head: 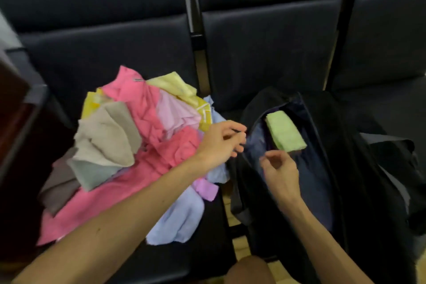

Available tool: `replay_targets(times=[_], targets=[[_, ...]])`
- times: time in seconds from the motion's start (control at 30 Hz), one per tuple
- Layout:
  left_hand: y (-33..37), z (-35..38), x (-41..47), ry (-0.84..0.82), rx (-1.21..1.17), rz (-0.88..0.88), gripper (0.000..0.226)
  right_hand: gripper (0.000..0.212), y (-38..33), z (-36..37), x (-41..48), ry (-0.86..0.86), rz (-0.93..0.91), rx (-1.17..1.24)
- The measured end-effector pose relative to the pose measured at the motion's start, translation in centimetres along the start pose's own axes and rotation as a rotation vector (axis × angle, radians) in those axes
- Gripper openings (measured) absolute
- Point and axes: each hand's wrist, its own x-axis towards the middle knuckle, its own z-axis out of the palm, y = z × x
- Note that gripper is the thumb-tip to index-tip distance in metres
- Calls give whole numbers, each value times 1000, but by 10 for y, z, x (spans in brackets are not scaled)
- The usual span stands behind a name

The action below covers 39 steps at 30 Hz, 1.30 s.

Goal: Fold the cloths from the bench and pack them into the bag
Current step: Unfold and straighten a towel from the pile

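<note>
A heap of loose cloths lies on the left bench seat: a large pink cloth [143, 117], a beige one [108, 136], a pale yellow one [170, 85], a light blue one [182, 217] and a small purple one [206, 188]. On the right seat sits an open black bag [327, 187] with a folded green cloth [284, 131] inside. My left hand [221, 140] hovers between the heap and the bag's opening, fingers loosely curled and holding nothing. My right hand [279, 173] hangs over the bag's opening, also loosely curled and holding nothing.
The dark padded bench [265, 48] has a metal divider [198, 39] between the two seats. A dark brown object [13, 122] stands at the left edge. My knee [249, 270] shows at the bottom, over pale flooring.
</note>
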Motion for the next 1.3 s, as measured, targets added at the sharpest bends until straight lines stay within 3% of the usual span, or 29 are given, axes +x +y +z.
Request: replay_targets(times=[0.1,0.3,0.37,0.43,0.53,0.73,0.97,1.07,1.13,1.3], targets=[[-5,-55,-55,99,66,93,19,16,-26,49,-40,-213,-125,60],[-9,-191,-104,315,531,174,11,20,-87,147,-100,-494,-313,17],[-14,-231,-115,369,744,144,10,19,-99,175,-112,-506,-432,-73],[-25,-261,-122,365,922,111,25,30,-107,199,-120,-472,-573,-220],[-42,-283,-129,330,1026,76,43,40,-112,219,-125,-473,-688,-460],[-58,-293,-119,367,1051,206,29,21,-116,225,-120,-409,-710,-577],[-50,-298,-114,389,912,288,11,9,-163,214,-116,-325,-795,-354],[-23,-299,-119,461,826,453,19,10,-210,203,-124,-256,-935,-270],[-1,-304,-120,478,781,468,28,12,-244,192,-130,-248,-1012,-231],[77,-309,-136,574,579,530,14,9,-316,149,-152,-208,-1160,-159]])
